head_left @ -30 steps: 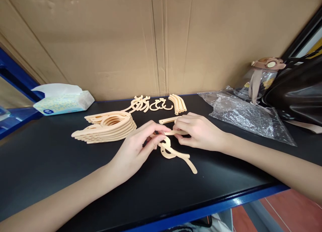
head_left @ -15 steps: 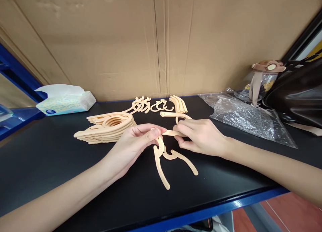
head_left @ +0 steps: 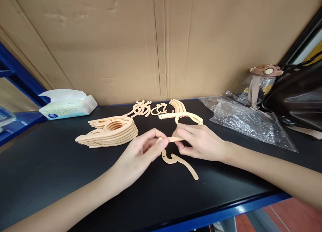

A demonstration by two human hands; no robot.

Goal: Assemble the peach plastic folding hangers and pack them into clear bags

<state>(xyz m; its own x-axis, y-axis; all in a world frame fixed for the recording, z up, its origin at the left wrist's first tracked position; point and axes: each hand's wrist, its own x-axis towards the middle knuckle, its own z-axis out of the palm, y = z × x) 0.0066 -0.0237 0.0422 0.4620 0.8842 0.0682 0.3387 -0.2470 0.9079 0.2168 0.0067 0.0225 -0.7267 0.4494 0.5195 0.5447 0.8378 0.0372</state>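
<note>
Between my two hands is a small beige plastic piece (head_left: pixel 174 139). Its left end is pinched by the thumb and fingers of my left hand (head_left: pixel 148 146), and the fingers of my right hand (head_left: pixel 197 141) close on its right end, hiding part of it. Just below my hands, a hook piece with a curved arm (head_left: pixel 187 165) lies on the black table. Behind my right hand rests a longer beige hanger part (head_left: pixel 181 115). A stack of folded beige hangers (head_left: pixel 108 133) sits left of my left hand.
Loose hooks (head_left: pixel 142 108) and curved arms (head_left: pixel 178 105) lie at the back, before a cardboard wall (head_left: pixel 113 50). A tissue pack (head_left: pixel 69 106) is back left. Clear plastic bag (head_left: pixel 249 119), bottle (head_left: pixel 264 82) and dark bag (head_left: pixel 297 94) are right.
The curved arm that hung below my left hand no longer shows there. Both hands sit slightly lower in the picture, and the view has shifted a little.
</note>
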